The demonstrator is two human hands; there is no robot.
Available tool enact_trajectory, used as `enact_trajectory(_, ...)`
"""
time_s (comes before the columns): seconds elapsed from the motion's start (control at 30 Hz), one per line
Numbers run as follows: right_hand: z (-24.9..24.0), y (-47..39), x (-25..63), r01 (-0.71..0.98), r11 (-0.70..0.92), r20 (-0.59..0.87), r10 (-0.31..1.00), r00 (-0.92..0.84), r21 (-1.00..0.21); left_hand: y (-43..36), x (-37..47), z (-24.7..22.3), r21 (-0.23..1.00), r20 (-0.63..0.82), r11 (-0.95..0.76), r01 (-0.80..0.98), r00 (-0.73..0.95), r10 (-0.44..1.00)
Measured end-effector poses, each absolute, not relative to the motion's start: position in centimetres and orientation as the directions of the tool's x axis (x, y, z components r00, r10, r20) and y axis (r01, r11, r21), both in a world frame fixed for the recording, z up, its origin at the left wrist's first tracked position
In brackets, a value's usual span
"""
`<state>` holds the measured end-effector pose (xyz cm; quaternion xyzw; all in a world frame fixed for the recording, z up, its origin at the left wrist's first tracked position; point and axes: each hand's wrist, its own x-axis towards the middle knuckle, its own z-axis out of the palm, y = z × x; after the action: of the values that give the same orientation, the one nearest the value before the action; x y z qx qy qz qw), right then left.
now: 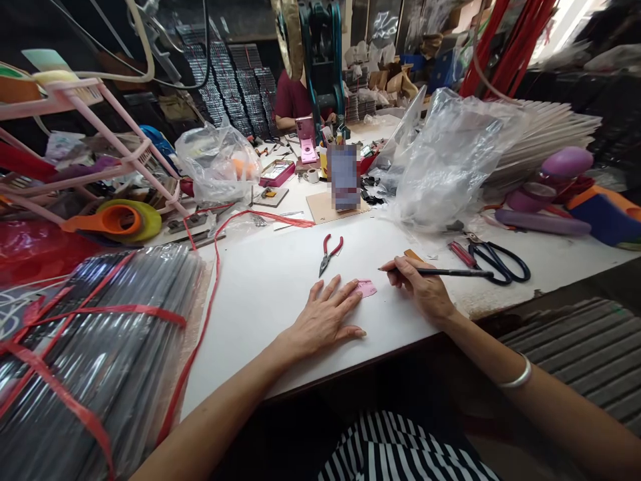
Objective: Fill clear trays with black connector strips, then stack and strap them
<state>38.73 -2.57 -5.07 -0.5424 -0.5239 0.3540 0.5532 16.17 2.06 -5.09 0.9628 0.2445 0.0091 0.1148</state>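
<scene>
My left hand lies flat on the white tabletop, fingers spread. Its fingertips rest on the edge of a small pink piece, which has faint marks on it; part of it is hidden under the fingers. To the right, my right hand is closed round a dark, slender pen-like stick. The thin tip points left, above and to the right of the pink piece, apart from it. Red-handled pliers lie just beyond my left hand. By my right hand is a small orange-brown strip, partly covered.
Black-handled scissors and a red-handled tool lie at the right. Plastic-wrapped bundles with red ties fill the left. A propped phone, clear bags and a pink rack stand behind. Another person sits beyond a machine.
</scene>
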Motion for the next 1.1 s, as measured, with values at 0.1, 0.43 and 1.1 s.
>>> enact_trajectory(0.1, -5.3, -2.6, 38.4, 0.087, 0.127, 0.138, 0.98, 0.14, -0.988, 2.1, 16.1, -5.2, 0.232, -0.044, -0.851, 0.472, 0.879, 0.475)
enact_trajectory(0.43, -4.4, -2.3, 37.8, 0.281, 0.13, 0.132, 0.991, -0.01, -0.951, 2.1, 16.1, -4.7, 0.241, -0.075, -0.854, 0.462, 0.886, 0.458)
enact_trajectory(1.1, -5.5, -1.8, 36.1, 0.41, 0.243, 0.216, 0.97, -0.112, -0.879, 2.1, 15.8, -4.6, 0.248, -0.096, -0.876, 0.413, 0.91, 0.402)
